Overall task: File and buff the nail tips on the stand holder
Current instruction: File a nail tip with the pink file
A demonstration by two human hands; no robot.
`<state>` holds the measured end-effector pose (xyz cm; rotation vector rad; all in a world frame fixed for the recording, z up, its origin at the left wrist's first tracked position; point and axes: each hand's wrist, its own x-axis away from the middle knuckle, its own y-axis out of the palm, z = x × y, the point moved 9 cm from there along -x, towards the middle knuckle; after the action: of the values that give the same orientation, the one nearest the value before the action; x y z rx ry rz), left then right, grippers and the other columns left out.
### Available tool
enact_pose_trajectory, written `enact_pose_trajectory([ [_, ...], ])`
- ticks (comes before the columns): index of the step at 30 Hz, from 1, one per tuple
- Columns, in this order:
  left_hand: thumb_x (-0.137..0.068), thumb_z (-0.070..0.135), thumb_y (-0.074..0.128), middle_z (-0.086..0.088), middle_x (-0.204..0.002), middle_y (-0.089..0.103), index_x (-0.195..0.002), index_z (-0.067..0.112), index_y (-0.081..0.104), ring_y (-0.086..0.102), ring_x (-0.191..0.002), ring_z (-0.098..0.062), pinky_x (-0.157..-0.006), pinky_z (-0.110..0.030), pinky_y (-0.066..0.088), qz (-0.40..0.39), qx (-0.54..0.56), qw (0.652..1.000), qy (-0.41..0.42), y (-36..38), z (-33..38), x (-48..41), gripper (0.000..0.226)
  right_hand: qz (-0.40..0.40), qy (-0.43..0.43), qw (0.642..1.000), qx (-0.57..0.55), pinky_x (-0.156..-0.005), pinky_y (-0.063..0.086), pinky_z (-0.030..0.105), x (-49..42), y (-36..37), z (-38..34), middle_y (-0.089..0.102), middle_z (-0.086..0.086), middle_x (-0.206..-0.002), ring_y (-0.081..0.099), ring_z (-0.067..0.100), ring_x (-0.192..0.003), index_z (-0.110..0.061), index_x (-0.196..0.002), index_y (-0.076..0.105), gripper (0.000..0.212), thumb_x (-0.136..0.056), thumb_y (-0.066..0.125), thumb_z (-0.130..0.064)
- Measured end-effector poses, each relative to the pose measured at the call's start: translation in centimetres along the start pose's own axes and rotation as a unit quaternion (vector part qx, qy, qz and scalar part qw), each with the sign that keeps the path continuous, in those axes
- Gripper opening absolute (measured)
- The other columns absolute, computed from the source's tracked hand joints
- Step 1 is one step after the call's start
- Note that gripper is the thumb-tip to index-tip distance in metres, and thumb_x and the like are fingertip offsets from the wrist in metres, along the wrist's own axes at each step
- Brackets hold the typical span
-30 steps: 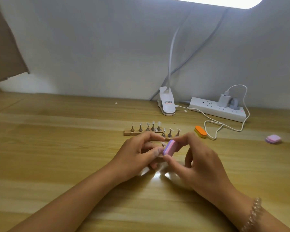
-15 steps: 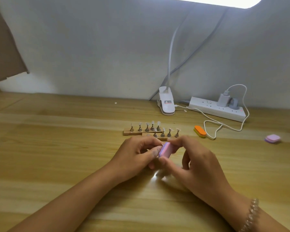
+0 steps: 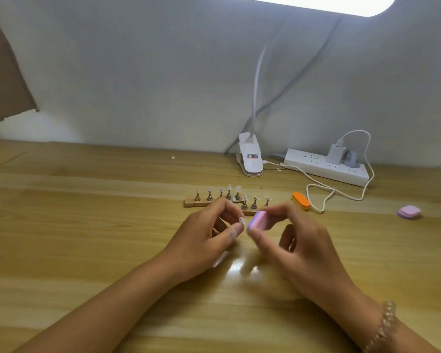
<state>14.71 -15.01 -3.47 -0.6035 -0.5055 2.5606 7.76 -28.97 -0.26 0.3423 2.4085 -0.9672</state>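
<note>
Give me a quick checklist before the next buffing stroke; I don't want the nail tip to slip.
1. Nail tip pinched between the left hand's thumb and forefinger: ok.
2. Pink buffer block held in the right hand's fingertips: ok.
3. Pink buffer block touching the nail tip: cannot tell; they are very close.
4. Stand holder flat on the table behind both hands: ok.
5. Orange buffer lying clear of the hands: ok.
</note>
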Motion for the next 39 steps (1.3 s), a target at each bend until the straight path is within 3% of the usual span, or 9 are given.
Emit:
enact_pose_trajectory([
  [2, -0.096, 0.007, 0.063, 0.004, -0.091, 0.068, -0.100, 0.018, 0.060, 0.064, -0.074, -0.009, -0.065, -0.028, 0.052, 0.003, -0.003, 1.000, 0.005, -0.1, 0.1, 0.0, 0.012, -0.046, -0.037, 0.998, 0.035, -0.051, 0.044, 0.028, 0.4, 1.3, -1.1, 0.063, -0.019, -0.094, 0.053, 0.014, -0.053, -0.033, -0.104, 0.060, 0.034, -0.079, 0.064, -0.054],
  [6, -0.095, 0.009, 0.064, 0.008, -0.087, 0.067, -0.098, 0.019, 0.061, 0.064, -0.072, -0.008, -0.064, -0.029, 0.052, 0.000, -0.006, 1.000, 0.004, -0.1, 0.2, 0.0, 0.011, -0.009, -0.007, 0.999, 0.039, -0.053, 0.045, 0.030, -0.1, 0.4, 0.0, 0.066, -0.020, -0.092, 0.053, 0.012, -0.052, -0.031, -0.102, 0.060, 0.035, -0.077, 0.065, -0.056],
  [10, -0.091, 0.016, 0.065, 0.003, -0.087, 0.069, -0.098, 0.018, 0.063, 0.068, -0.075, -0.018, -0.071, -0.050, 0.056, 0.002, -0.002, 1.000, 0.003, -0.1, 0.3, -0.1, 0.007, -0.030, -0.037, 0.997, 0.053, -0.050, 0.043, 0.026, 0.2, 1.0, -0.8, 0.065, -0.021, -0.092, 0.052, 0.011, -0.052, -0.032, -0.102, 0.058, 0.037, -0.076, 0.064, -0.059],
  [16, -0.084, 0.028, 0.062, 0.001, -0.088, 0.071, -0.095, 0.018, 0.064, 0.069, -0.078, -0.024, -0.073, -0.054, 0.057, 0.004, 0.012, 1.000, -0.004, -0.1, 0.2, 0.0, 0.014, -0.031, -0.035, 0.997, 0.062, -0.051, 0.042, 0.026, 0.2, 1.1, -0.8, 0.064, -0.021, -0.087, 0.051, 0.007, -0.053, -0.029, -0.099, 0.057, 0.039, -0.076, 0.063, -0.060],
  [24, -0.084, 0.028, 0.065, 0.003, -0.087, 0.071, -0.092, 0.021, 0.063, 0.070, -0.075, -0.024, -0.071, -0.055, 0.056, 0.011, 0.010, 1.000, -0.005, -0.2, -0.1, 0.0, 0.010, -0.037, -0.031, 0.997, 0.053, -0.053, 0.044, 0.027, 0.2, 1.2, -0.8, 0.065, -0.019, -0.089, 0.053, 0.007, -0.055, -0.030, -0.097, 0.057, 0.038, -0.074, 0.065, -0.059],
  [28, -0.084, 0.030, 0.066, 0.005, -0.084, 0.072, -0.091, 0.022, 0.063, 0.069, -0.073, -0.019, -0.070, -0.053, 0.056, 0.016, 0.006, 1.000, -0.006, -0.2, 0.0, -0.1, 0.011, 0.013, 0.008, 0.999, 0.034, -0.054, 0.046, 0.034, -0.2, -0.1, 0.0, 0.066, -0.019, -0.088, 0.053, 0.013, -0.051, -0.027, -0.096, 0.058, 0.042, -0.073, 0.066, -0.061],
  [32, -0.088, 0.019, 0.068, 0.003, -0.086, 0.072, -0.092, 0.019, 0.063, 0.068, -0.073, -0.022, -0.071, -0.053, 0.055, 0.023, 0.002, 1.000, -0.003, -0.3, 0.0, -0.1, 0.006, -0.038, -0.031, 0.999, 0.018, -0.050, 0.045, 0.031, 0.2, 1.1, -1.2, 0.065, -0.017, -0.087, 0.053, 0.014, -0.051, -0.031, -0.093, 0.057, 0.033, -0.074, 0.067, -0.055],
  [36, -0.090, 0.017, 0.070, 0.011, -0.084, 0.072, -0.092, 0.021, 0.065, 0.068, -0.077, -0.017, -0.075, -0.052, 0.056, 0.013, 0.008, 1.000, -0.008, 0.0, 0.0, -0.1, 0.007, 0.075, 0.054, 0.995, -0.040, -0.052, 0.042, 0.031, -0.3, -1.8, 1.3, 0.067, -0.016, -0.091, 0.051, 0.016, -0.048, -0.024, -0.095, 0.058, 0.027, -0.078, 0.075, -0.038],
  [39, -0.091, 0.016, 0.069, 0.005, -0.086, 0.072, -0.094, 0.019, 0.065, 0.068, -0.074, -0.016, -0.071, -0.046, 0.058, 0.018, 0.002, 1.000, -0.002, -0.2, -0.1, -0.1, 0.006, 0.003, -0.001, 1.000, 0.022, -0.052, 0.045, 0.033, 0.0, 0.1, -0.4, 0.066, -0.018, -0.090, 0.052, 0.012, -0.050, -0.025, -0.098, 0.058, 0.033, -0.077, 0.072, -0.047],
])
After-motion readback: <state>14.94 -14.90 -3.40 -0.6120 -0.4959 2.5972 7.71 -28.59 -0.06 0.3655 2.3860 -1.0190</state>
